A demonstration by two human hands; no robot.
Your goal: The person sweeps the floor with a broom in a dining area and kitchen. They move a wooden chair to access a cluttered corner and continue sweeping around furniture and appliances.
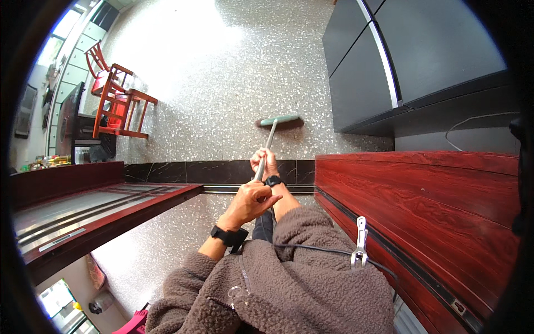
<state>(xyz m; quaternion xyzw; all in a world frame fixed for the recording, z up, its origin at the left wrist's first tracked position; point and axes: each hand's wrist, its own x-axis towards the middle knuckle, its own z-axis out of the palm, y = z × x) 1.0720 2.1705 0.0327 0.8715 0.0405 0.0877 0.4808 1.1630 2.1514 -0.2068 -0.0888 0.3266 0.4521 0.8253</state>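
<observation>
A broom [280,119] with a wide grey-green head and a pale stick rests head-down on the speckled floor ahead of me. My right hand [267,161] wraps around the stick farther down, closer to the head. Higher on the same stick, my left hand [249,201] is closed round its upper part, thumb pointing right. Both wrists carry black bands. The bristles are mostly hidden beneath the head, with a dark fringe showing at its left end.
A black threshold strip [222,172] and a metal door track [222,189] cross the floor before me. Red-brown door panels stand left [111,222] and right [411,200]. A dark grey cabinet-like appliance [361,78] fills the far right; red wooden chairs [119,106] stand far left.
</observation>
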